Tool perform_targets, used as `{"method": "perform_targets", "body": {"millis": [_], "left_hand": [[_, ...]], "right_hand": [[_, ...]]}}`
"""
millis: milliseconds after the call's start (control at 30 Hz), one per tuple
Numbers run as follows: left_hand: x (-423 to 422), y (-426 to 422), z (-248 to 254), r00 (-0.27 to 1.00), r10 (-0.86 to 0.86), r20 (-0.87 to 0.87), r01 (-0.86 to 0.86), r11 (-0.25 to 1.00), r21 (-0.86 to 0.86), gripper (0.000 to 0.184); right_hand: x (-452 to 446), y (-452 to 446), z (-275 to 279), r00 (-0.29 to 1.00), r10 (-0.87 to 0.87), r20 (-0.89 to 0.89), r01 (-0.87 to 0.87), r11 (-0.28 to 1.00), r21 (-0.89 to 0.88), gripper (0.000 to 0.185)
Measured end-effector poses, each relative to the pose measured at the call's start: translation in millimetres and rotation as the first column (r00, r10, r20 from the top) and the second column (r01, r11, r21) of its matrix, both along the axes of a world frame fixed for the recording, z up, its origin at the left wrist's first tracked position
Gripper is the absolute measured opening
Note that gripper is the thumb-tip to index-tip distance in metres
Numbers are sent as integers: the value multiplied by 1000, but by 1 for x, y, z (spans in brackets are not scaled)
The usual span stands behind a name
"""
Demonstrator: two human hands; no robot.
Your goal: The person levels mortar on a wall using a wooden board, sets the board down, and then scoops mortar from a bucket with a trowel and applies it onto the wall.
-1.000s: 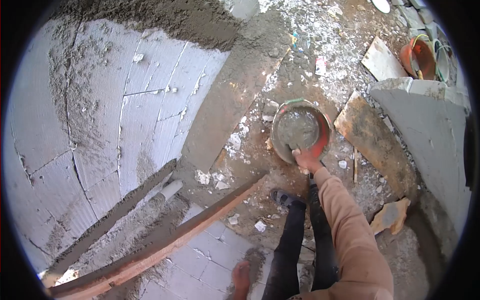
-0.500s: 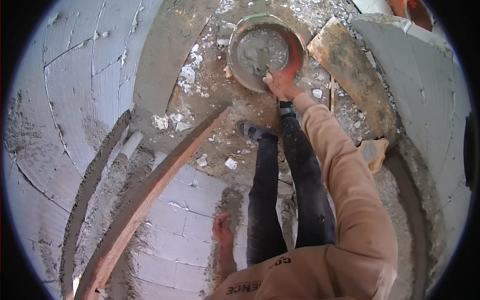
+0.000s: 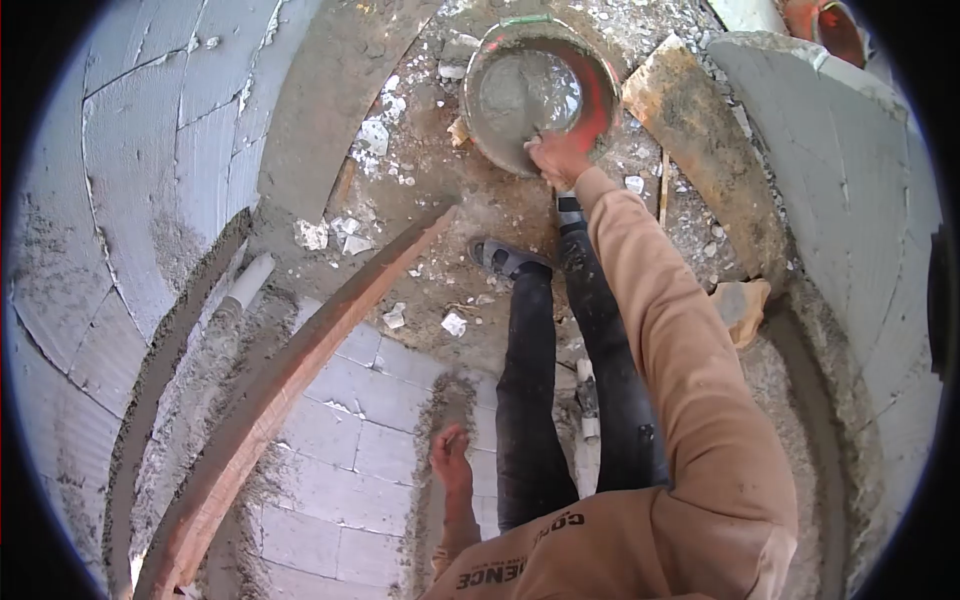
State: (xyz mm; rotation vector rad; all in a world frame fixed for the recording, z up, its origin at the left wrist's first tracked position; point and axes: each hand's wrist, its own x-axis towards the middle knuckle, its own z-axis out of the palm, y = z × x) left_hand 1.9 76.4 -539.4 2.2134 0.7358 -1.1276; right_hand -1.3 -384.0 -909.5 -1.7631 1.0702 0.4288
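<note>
A round bucket (image 3: 490,135) of wet grey mortar (image 3: 520,92) stands on the floor in front of my feet, its inner wall partly reddish. My right hand (image 3: 560,160) is closed at the bucket's near rim, around what looks like a trowel handle. The blade is not clearly visible; the mortar and my fingers hide most of the tool. My left hand (image 3: 452,458) hangs beside my left thigh, fingers loosely curled and holding nothing. Behind it lies a mortar-smeared strip across pale blocks.
To my left a long wooden plank (image 3: 300,370) slants from the floor toward me. Plastered block walls (image 3: 140,170) curve up on both sides. White rubble (image 3: 372,137) litters the floor. A stained board (image 3: 705,150) lies right of the bucket, and a pipe (image 3: 250,283) pokes out at left.
My right hand has shifted slightly up and left in view, staying at the rim. The mortar surface looks smoother, with bright glints. My left hand has turned slightly, its fingers loosening.
</note>
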Motion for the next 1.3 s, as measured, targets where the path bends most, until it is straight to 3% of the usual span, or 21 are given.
{"method": "perform_targets", "body": {"millis": [33,100,167,200,267,333,400,433,500,567,633,733,833,933,1067,1100,1167,1300], "left_hand": [[1,0,-1,1000,26,13,-26,999,-22,22],[0,3,1,998,54,20,-53,998,-36,22],[4,7,-2,999,37,8,-36,999,-36,21],[3,7,-4,999,39,16,-38,998,-39,21],[2,4,-8,999,43,31,-41,998,-45,20],[0,-2,-15,1000,21,17,-21,999,-45,20],[-5,1,-3,1000,5,1,-5,999,-34,20],[-6,2,-6,1000,-6,7,6,999,-50,20],[-1,-5,-9,1000,-29,-7,29,998,-57,20],[1,-9,-3,999,-30,-35,29,999,-29,20],[3,-10,-8,1000,1,-1,-1,999,-39,19],[6,-8,-6,999,-32,15,33,998,-46,20],[8,-16,-6,999,-40,32,41,998,-36,20],[5,-15,-10,999,-39,16,39,998,-39,21],[2,-2,-3,996,-91,-25,92,996,9,22],[4,-13,2,999,-44,-7,44,999,-25,23],[9,-19,9,993,-118,17,119,991,-62,22],[38,-37,44,992,-113,56,121,981,-150,23]], "right_hand": [[-2,0,-9,1000,25,16,-26,998,61,41],[3,0,-4,994,-82,-67,83,997,9,41],[13,-4,2,902,-379,-209,322,910,-261,41],[18,-10,3,924,-293,-244,285,956,-68,41],[26,-19,0,960,-109,-260,192,927,321,41],[24,-5,-4,956,-213,-201,232,969,79,41],[20,-2,11,870,-461,-175,465,885,-23,44],[16,1,-1,890,-425,-167,415,905,-90,44],[14,-5,-5,916,-374,-146,383,923,44,46],[6,-4,2,895,-406,-184,423,904,61,49],[13,-16,23,805,-545,-234,548,835,-60,53],[16,-6,1,771,-567,-290,554,822,-132,46],[36,-2,-25,701,-665,-258,709,610,356,36],[42,3,-16,606,-774,-183,653,352,671,36],[7,17,32,586,-806,-83,595,359,719,25],[2,18,42,587,-807,-58,563,356,746,25],[-2,10,70,589,-808,4,493,364,790,25],[16,-22,149,465,-883,63,490,316,812,25]]}}
